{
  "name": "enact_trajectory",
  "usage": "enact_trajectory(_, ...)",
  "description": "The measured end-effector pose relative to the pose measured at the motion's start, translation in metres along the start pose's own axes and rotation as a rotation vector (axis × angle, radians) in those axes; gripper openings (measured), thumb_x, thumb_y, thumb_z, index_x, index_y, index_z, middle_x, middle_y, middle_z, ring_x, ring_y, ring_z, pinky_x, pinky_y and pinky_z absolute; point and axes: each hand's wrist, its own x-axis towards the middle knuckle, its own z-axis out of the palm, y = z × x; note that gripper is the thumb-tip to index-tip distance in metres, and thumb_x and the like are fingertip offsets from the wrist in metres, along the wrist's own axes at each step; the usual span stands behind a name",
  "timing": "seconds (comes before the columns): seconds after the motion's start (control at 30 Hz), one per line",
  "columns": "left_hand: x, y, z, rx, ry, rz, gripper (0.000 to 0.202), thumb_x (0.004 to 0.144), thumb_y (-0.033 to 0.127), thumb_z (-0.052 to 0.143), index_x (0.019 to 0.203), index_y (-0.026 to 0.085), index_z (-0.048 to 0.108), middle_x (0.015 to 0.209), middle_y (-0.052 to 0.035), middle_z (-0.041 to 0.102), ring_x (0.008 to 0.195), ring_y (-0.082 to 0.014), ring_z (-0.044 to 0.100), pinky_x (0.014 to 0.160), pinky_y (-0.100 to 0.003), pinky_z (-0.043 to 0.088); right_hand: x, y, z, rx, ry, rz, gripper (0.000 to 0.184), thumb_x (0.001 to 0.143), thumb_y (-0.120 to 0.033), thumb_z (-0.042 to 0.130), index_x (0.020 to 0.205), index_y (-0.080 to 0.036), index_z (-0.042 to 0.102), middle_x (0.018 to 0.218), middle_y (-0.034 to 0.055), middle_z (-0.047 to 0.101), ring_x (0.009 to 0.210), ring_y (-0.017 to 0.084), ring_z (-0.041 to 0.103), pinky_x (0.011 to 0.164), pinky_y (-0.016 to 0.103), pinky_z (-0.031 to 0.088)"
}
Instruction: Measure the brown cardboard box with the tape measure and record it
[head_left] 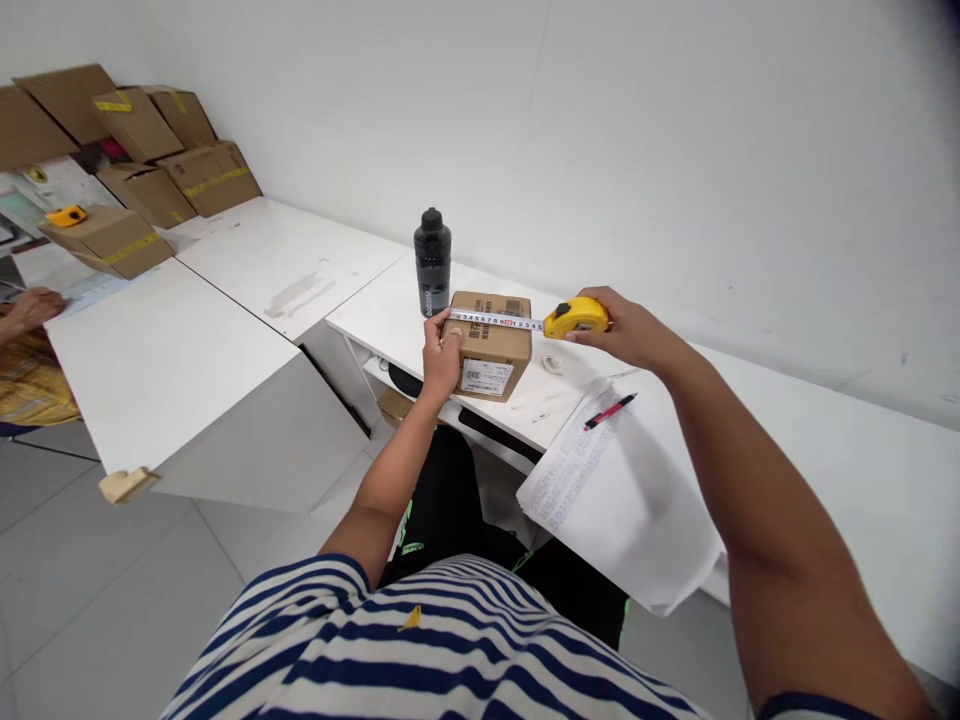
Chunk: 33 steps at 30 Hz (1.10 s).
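Note:
A small cardboard box (pixel 491 345) with a white label stands on the white table (pixel 825 470). My left hand (pixel 441 352) grips the box's left edge and pins the end of a measuring tape (pixel 499 321) there with the thumb. The tape runs across the box's top to a yellow tape measure case (pixel 576 316), which my right hand (pixel 626 328) holds closed just right of the box.
A black bottle (pixel 432 262) stands behind the box. A red pen (pixel 609 411) lies on printed paper sheets (pixel 622 490) hanging over the table's edge. Cardboard boxes (pixel 142 150) are stacked far left, with another person's hand (pixel 30 308) at the left edge.

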Motion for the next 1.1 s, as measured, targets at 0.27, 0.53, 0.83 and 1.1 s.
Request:
enact_trajectory(0.27,-0.001,0.007,0.001,0.019,0.000,-0.001,0.039,0.093,0.033,0.056,0.131,0.024,0.055,0.135,-0.0088,0.064,0.125,-0.0236,0.061,0.109,-0.037,0.044,-0.014,0.008,0.010,0.077,0.099,0.019,0.058,0.080,-0.056,0.073,0.128,-0.028,0.058,0.113,0.0045,0.068,0.089,0.023,0.063,0.077,0.037,0.054)
enact_trajectory(0.53,0.001,0.006,0.002,0.000,0.025,0.011,0.036,0.092,0.033,0.057,0.127,0.024,0.057,0.132,-0.0083,0.065,0.123,-0.0228,0.061,0.109,-0.036,0.046,-0.024,0.049,0.061,0.377,0.159,0.141,0.069,0.073,-0.059,0.079,0.126,-0.027,0.049,0.109,0.0038,0.066,0.092,0.023,0.063,0.081,0.039,0.054)
enact_trajectory(0.83,0.004,0.005,0.002,-0.071,0.054,0.026,0.037,0.090,0.041,0.062,0.123,0.023,0.059,0.128,-0.0084,0.066,0.123,-0.0232,0.061,0.109,-0.036,0.047,-0.029,0.046,0.110,0.188,-0.045,0.243,0.054,0.077,-0.055,0.072,0.118,-0.026,0.054,0.110,0.0065,0.070,0.094,0.024,0.064,0.083,0.039,0.051)
enact_trajectory(1.1,0.007,0.002,0.000,-0.115,0.067,0.040,0.038,0.088,0.040,0.063,0.121,0.024,0.060,0.125,-0.0081,0.066,0.121,-0.0225,0.062,0.106,-0.035,0.049,-0.032,0.040,0.120,0.178,-0.066,0.266,0.056,0.080,-0.057,0.071,0.124,-0.024,0.056,0.116,0.0097,0.072,0.093,0.025,0.066,0.079,0.038,0.052)
